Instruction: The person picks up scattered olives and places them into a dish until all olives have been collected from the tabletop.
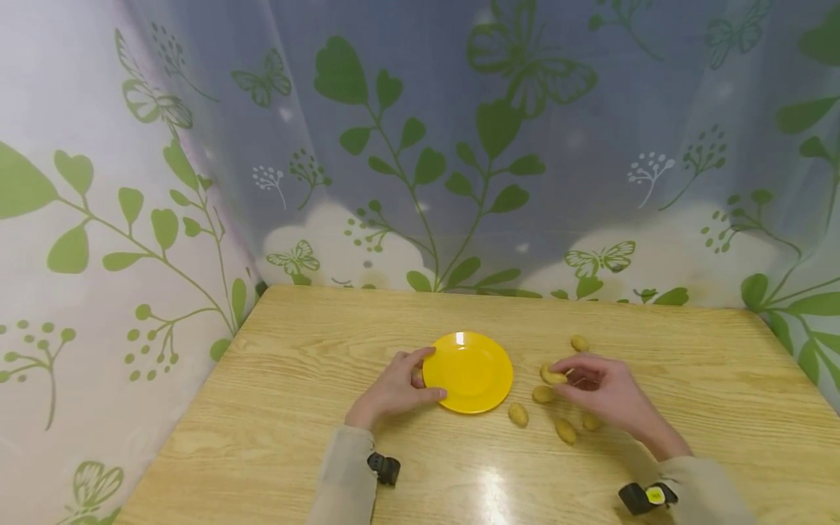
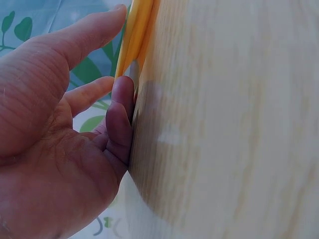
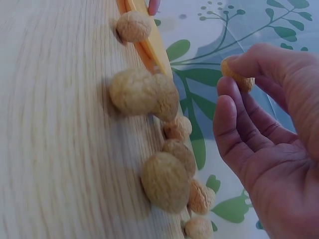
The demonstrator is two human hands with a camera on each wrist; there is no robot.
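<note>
A round, shallow yellow plate lies on the wooden table. My left hand grips its left rim, thumb at the near side and index finger at the far side. In the left wrist view the lower fingers rest close to the tabletop beside the plate's edge. My right hand pinches a wrinkled tan walnut between thumb and fingertips, raised off the table to the right of the plate. Several more walnuts lie below and around that hand, including one walnut near the plate and another walnut farther back.
The wooden tabletop ends at the back against a curtain printed with green leaves and butterflies. A similar pale curtain hangs along the left side. Both wrists carry small dark devices, such as the left wrist's strap.
</note>
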